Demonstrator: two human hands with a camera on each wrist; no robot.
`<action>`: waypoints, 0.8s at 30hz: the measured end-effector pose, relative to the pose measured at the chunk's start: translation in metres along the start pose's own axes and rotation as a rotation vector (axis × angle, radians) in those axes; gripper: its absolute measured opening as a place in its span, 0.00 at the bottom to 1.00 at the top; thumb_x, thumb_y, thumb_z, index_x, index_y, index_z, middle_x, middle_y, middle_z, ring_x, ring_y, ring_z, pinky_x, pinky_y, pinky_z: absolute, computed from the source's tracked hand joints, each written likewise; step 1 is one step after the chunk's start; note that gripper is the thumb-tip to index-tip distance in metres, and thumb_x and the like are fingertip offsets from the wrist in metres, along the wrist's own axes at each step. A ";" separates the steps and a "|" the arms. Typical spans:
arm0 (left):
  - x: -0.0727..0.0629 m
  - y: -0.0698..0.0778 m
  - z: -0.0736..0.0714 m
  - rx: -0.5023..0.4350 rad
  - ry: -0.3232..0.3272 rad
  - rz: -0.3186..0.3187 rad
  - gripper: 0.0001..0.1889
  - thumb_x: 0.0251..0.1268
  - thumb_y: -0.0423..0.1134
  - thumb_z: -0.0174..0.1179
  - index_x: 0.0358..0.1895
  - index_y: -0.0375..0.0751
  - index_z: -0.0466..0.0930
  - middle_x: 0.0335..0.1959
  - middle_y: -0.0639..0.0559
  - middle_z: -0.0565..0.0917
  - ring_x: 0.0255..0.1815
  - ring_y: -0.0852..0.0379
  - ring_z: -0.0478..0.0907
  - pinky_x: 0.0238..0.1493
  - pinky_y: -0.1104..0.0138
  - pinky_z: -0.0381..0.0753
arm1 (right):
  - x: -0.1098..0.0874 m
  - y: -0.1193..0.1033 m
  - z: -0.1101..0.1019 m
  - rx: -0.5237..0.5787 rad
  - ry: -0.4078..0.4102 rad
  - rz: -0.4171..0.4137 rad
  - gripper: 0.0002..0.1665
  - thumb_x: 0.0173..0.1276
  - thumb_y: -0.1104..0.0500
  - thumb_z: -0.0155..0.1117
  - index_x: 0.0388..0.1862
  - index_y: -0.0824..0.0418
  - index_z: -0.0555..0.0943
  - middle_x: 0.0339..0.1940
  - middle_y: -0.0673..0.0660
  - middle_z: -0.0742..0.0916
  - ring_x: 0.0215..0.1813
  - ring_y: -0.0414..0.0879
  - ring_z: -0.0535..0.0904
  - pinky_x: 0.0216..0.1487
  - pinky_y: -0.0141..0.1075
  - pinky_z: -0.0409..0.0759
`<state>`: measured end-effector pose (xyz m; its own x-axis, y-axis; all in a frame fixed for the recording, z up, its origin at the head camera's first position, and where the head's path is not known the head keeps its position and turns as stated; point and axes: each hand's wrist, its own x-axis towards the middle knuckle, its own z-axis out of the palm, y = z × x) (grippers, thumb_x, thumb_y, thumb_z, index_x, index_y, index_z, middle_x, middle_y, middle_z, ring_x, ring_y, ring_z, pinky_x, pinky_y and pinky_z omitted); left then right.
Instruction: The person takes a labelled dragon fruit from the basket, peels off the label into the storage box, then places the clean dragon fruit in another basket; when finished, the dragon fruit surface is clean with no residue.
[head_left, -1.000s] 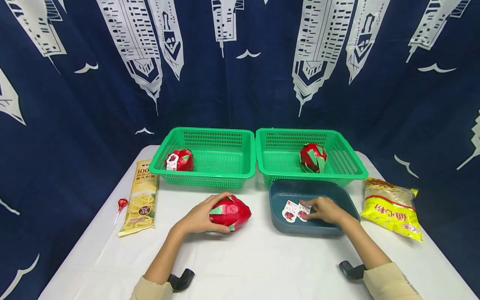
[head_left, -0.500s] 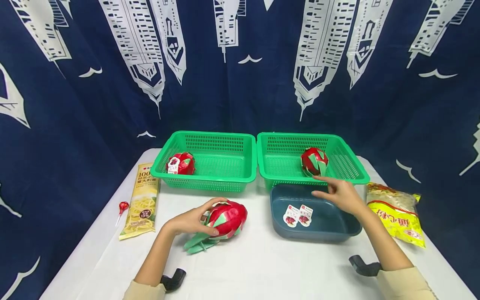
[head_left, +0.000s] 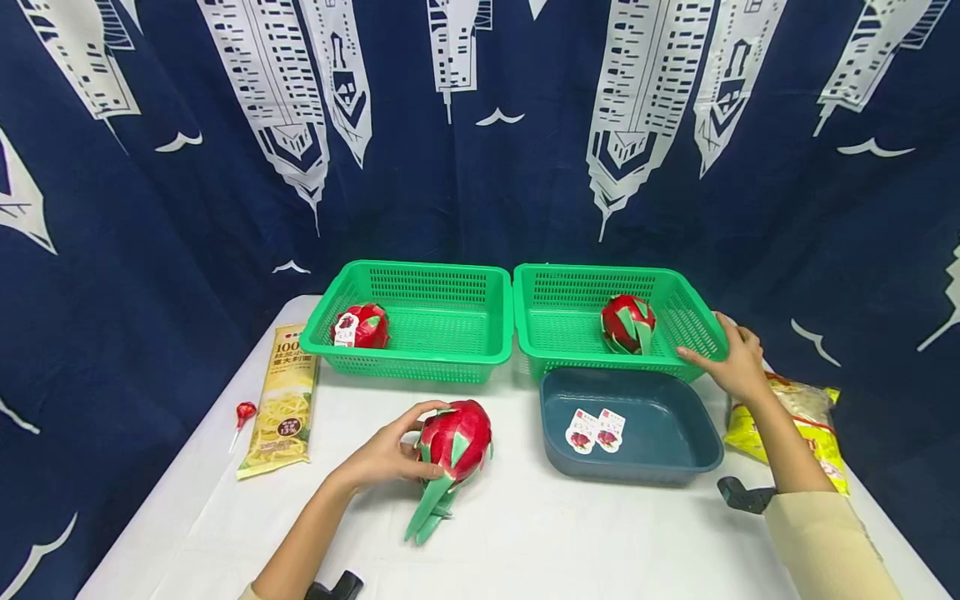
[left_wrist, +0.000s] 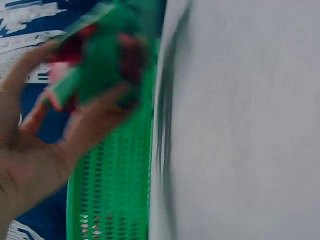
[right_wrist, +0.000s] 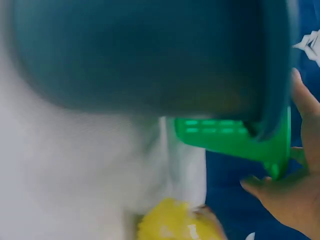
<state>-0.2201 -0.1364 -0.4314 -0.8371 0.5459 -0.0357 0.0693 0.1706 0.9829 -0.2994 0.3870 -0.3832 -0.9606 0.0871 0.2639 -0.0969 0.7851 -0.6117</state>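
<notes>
Head view: left hand (head_left: 385, 454) grips a glossy, oval dragon fruit (head_left: 465, 433); spread right hand (head_left: 741, 367) touches a perforated basket (head_left: 562, 290).

red dragon fruit (head_left: 467, 433) tilts in left fingers (head_left: 423, 409), perhaps lifted, right green basket (head_left: 558, 325) upright.

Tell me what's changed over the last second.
The right hand left the right tag in the blue tray and moved forward and right to the outer end of the right green basket. The left hand still holds its dragon fruit, now turned so the long green leaves point to the near side. The tray, left green basket and baskets' fruits stayed put.
</notes>
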 end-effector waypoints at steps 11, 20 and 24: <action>0.056 0.086 0.000 -0.112 0.137 0.304 0.41 0.50 0.32 0.69 0.66 0.63 0.59 0.63 0.45 0.62 0.51 0.39 0.73 0.41 0.53 0.79 | 0.000 0.020 0.006 0.196 -0.118 0.110 0.58 0.64 0.41 0.57 0.72 0.64 0.32 0.68 0.79 0.49 0.66 0.74 0.48 0.60 0.66 0.49; 0.197 0.140 0.029 -0.260 0.343 0.505 0.41 0.50 0.29 0.68 0.64 0.68 0.61 0.56 0.46 0.67 0.40 0.41 0.79 0.35 0.56 0.81 | -0.005 0.027 0.009 0.233 -0.053 0.160 0.57 0.63 0.40 0.57 0.74 0.57 0.33 0.70 0.75 0.47 0.68 0.72 0.43 0.63 0.64 0.45; 0.244 0.136 0.044 -0.117 0.458 0.518 0.41 0.47 0.34 0.71 0.65 0.64 0.62 0.58 0.51 0.68 0.47 0.49 0.76 0.36 0.59 0.81 | -0.006 0.026 0.012 0.229 -0.052 0.176 0.58 0.62 0.38 0.58 0.74 0.56 0.33 0.70 0.75 0.47 0.69 0.72 0.43 0.63 0.63 0.46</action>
<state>-0.3908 0.0561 -0.3144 -0.8583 0.1280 0.4969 0.4836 -0.1218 0.8668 -0.2993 0.3993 -0.4096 -0.9793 0.1737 0.1042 0.0217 0.6015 -0.7986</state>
